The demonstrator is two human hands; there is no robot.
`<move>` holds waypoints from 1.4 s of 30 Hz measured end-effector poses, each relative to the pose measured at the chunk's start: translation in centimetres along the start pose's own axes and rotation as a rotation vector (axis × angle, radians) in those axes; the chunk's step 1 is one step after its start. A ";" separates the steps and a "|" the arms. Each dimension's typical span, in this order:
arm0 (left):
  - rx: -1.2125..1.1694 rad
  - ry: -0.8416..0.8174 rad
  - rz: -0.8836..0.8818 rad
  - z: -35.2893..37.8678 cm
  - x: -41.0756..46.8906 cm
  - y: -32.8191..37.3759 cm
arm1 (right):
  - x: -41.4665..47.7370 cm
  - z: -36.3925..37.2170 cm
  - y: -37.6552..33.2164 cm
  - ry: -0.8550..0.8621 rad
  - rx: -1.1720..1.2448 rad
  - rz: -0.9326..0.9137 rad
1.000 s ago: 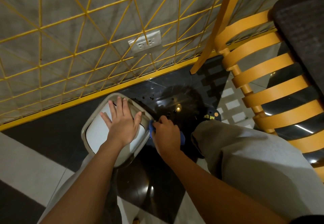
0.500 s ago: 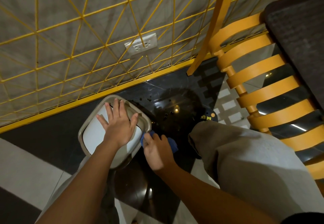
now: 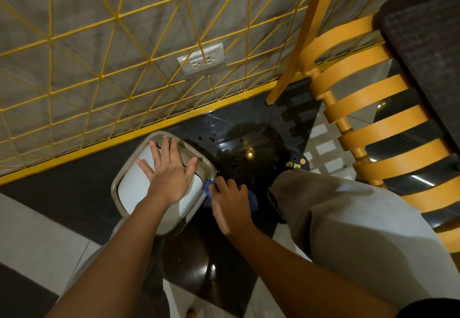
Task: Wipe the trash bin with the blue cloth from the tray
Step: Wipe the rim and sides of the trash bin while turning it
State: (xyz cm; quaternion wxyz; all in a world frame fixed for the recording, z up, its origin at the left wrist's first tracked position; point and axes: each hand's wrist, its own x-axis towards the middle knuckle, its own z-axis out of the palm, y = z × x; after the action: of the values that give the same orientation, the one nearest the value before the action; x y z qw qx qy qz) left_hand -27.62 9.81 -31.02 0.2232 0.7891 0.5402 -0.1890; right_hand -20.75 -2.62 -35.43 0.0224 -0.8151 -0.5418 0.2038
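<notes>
A view straight down from a person's head onto a dark, glossy floor (image 3: 236, 141) beside a wall. A small trash bin (image 3: 129, 188) with a beige rim and a white swing lid stands on the floor close to a yellow baseboard (image 3: 104, 143).

The left hand (image 3: 169, 170) lies flat on the bin's white lid with the fingers spread wide, palm down, pressing on it and grasping nothing. The fingertips reach toward the far edge of the rim.

The right hand (image 3: 230, 200) is just beside the bin, at its right-hand side, below the rim. It is closed around a blue cloth (image 3: 252, 200), which is bunched under the palm; blue fabric shows at the fingertips next to the bin's rim and again at the outer edge of the hand. The cloth appears to be against the bin's side wall, though the contact itself is hidden by the hand.

Both forearms are bare. A bent knee in grey trousers (image 3: 348, 230) fills the lower right.

On the wall, a yellow wire grid (image 3: 119, 16) covers a grey surface, with a white double socket (image 3: 201, 58) set behind it. To the right stands an orange slatted chair (image 3: 368, 121) with a dark seat.
</notes>
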 end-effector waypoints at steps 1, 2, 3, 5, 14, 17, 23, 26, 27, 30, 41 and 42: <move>-0.001 0.002 0.001 0.0 0.0 0.0 | 0.2 -0.2 0.0 0.004 0.023 0.013; 0.001 0.004 0.004 0.0 0.0 0.0 | 0.4 -0.2 0.0 0.003 0.051 0.030; 0.005 0.007 0.007 0.0 0.0 0.0 | 0.6 -0.2 0.0 -0.002 0.079 0.053; 0.013 0.013 0.012 0.0 0.0 0.0 | 1.1 -0.4 0.0 0.011 0.117 0.106; 0.021 0.035 0.016 0.3 -0.1 0.0 | 6.1 -2.9 1.8 -0.028 0.292 -0.023; 0.022 0.041 0.021 0.3 -0.1 -0.1 | 8.3 -3.7 1.5 -0.128 0.197 -0.106; 0.060 0.063 0.189 0.8 -1.4 -1.0 | 7.4 -3.9 2.5 -0.235 0.335 -0.078; 0.165 0.067 0.349 1.6 -2.9 -1.8 | 4.9 -3.5 3.2 -0.327 0.527 0.072; 0.195 0.073 0.372 1.9 -3.3 -2.0 | 4.3 -3.3 3.3 -0.369 0.577 0.124; 0.192 0.111 0.273 2.1 -4.2 -2.2 | 3.2 -3.0 3.5 -0.435 0.656 0.205; 0.130 0.058 0.103 2.5 -4.0 -1.9 | 4.7 -2.7 1.6 -0.293 0.504 0.109; 0.123 0.062 0.099 2.5 -4.0 -1.9 | 5.3 -2.9 1.5 -0.261 0.483 0.094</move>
State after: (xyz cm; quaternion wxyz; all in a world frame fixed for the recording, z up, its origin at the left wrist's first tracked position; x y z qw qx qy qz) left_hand -30.91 5.96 -31.27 0.1667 0.8326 0.4945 -0.1858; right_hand -16.71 2.01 -34.81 0.1366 -0.7773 -0.4375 0.4310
